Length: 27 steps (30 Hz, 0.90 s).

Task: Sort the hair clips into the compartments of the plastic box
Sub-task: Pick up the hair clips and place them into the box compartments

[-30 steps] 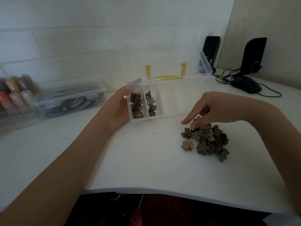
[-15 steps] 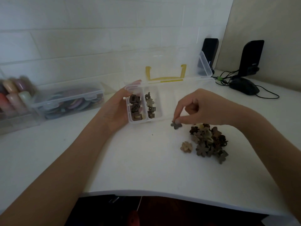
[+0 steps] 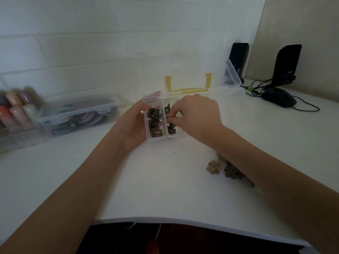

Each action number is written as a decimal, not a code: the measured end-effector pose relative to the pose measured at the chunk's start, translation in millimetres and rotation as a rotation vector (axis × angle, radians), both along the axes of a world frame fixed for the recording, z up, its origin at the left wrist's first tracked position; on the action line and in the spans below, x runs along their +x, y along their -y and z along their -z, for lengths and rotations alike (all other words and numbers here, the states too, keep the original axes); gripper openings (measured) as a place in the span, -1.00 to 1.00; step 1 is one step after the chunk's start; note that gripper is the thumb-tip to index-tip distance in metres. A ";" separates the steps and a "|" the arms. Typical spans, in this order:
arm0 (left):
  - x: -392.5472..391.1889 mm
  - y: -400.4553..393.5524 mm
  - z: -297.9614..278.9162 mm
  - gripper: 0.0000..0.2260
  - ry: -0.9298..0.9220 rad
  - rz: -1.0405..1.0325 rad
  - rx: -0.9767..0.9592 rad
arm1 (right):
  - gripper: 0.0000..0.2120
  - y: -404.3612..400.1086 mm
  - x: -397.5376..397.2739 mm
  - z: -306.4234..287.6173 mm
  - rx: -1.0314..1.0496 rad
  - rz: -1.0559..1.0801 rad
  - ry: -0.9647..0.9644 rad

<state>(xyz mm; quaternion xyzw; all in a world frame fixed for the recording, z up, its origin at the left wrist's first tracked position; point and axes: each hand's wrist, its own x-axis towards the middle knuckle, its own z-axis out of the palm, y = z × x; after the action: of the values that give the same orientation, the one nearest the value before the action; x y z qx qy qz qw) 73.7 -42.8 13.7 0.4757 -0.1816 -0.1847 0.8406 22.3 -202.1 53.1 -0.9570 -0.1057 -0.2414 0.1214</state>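
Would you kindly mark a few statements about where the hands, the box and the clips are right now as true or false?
1. The left hand holds the left end of the plastic box. True.
2. The right hand is over the loose pile of clips. False: its fingers are over the second compartment from the left.
3. The box lid is closed. False: it stands open.
4. A lighter clip lies just left of the pile. True.

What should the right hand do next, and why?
Probably let go of the clip. The right hand has its fingertips over the box's second compartment, where similar dark clips lie, and the left hand steadies the box. More clips wait on the table.
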 end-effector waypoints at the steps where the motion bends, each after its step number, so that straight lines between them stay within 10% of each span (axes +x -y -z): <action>1: 0.1 -0.3 0.2 -0.46 -0.002 0.003 0.004 | -0.80 1.1 -1.9 -1.4 -0.033 -0.010 -0.015; 9: 0.5 1.2 0.9 -0.41 -0.001 -0.003 -0.010 | -0.84 10.1 -13.9 0.4 -0.112 -0.107 -0.116; 17: 2.3 0.5 1.3 -0.35 -0.032 -0.016 -0.017 | -0.92 42.3 -24.7 -34.9 0.298 -0.348 -0.308; 22: -0.6 1.2 -1.1 -0.39 -0.025 -0.023 -0.010 | -0.88 53.2 -54.7 -55.2 -0.153 -0.277 -0.851; 27: 0.8 -1.0 1.0 -0.36 -0.033 -0.023 0.004 | -0.73 49.1 -53.5 -44.2 -0.333 -0.098 -0.865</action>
<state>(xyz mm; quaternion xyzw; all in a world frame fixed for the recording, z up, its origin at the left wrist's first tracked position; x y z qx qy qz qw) 74.4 -41.8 12.7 0.4765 -0.1617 -0.1834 0.8445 -31.1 -251.1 97.3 -0.9701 -0.1276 0.2063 0.0102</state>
